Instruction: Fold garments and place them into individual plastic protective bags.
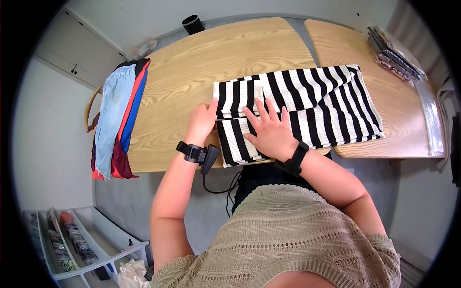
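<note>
A black-and-white striped knit garment lies folded lengthwise across the wooden table, its right part reaching over onto a second table. At its left end, a smaller folded section lies over the rest. My left hand is closed at that left edge, its fingers curled around the cloth; the fingertips are partly hidden. My right hand rests flat on the stripes with fingers spread, pressing near the folded section. Both wrists wear black straps, and a dark device with a cable sits by the left wrist.
Light-blue, red, blue and maroon clothes drape over the table's left end. Plastic-bagged garments are stacked on the right table. A black bin stands behind. A divided white organizer holds packets at lower left.
</note>
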A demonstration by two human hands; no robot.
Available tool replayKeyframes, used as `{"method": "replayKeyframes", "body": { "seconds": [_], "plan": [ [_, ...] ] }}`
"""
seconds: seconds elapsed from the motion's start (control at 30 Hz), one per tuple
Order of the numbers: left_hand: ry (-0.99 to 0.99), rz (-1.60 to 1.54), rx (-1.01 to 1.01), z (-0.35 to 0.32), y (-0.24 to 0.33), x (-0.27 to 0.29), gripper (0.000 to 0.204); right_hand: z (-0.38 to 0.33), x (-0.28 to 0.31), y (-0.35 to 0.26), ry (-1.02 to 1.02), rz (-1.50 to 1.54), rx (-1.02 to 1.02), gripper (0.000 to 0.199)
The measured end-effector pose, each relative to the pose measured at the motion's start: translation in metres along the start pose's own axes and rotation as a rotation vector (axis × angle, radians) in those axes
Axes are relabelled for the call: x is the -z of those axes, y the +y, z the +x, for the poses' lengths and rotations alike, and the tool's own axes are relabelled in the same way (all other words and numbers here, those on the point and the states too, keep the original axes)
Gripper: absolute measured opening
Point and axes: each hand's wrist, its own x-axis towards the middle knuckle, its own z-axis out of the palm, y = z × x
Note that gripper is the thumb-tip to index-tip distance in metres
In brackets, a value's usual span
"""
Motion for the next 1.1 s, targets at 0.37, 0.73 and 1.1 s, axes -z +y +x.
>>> {"method": "replayKeyframes", "body": {
  "seconds": [0.37,0.73,1.1],
  "plan": [
    [-0.344,-0.596,0.264,-0.011,0.023,0.003,0.046,-0.002,-0.001,0.006,0.004,0.071,-0.001,0.064],
    [0.044,-0.674,0.034,-0.038,0.018,-0.031,0.036,-0.011,-0.008,0.003,0.139,0.029,0.015,0.061],
    [0.116,-0.798,0.034,-0.091,0.039,-0.006,0.034,-0.045,0.010,0.052,0.241,-0.045,-0.046,0.063]
  ]
}}
